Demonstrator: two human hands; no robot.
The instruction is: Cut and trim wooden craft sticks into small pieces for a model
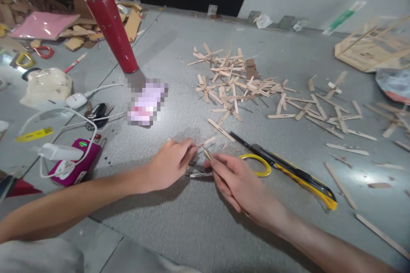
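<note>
Near the front middle, my left hand [174, 160] is closed, pinching a short piece of wooden craft stick [207, 141] between thumb and fingertips. My right hand [233, 179] is wrapped round a slim rod-like tool [208, 154] with a brassy tip; its exact kind I cannot make out. That tip comes close to the stick piece, and whether they touch is unclear. Scissors [261, 165] with a yellow handle lie partly hidden beneath the right hand. Just to the right lies a black and yellow utility knife [293, 175].
Craft sticks [233, 81] lie heaped and scattered beyond the hands and rightward. A red bottle [110, 30] stands behind a blurred phone [147, 102]. At left are a purple power bank [77, 162] with white cables and keys [98, 115]. A wooden frame [368, 51] stands far right.
</note>
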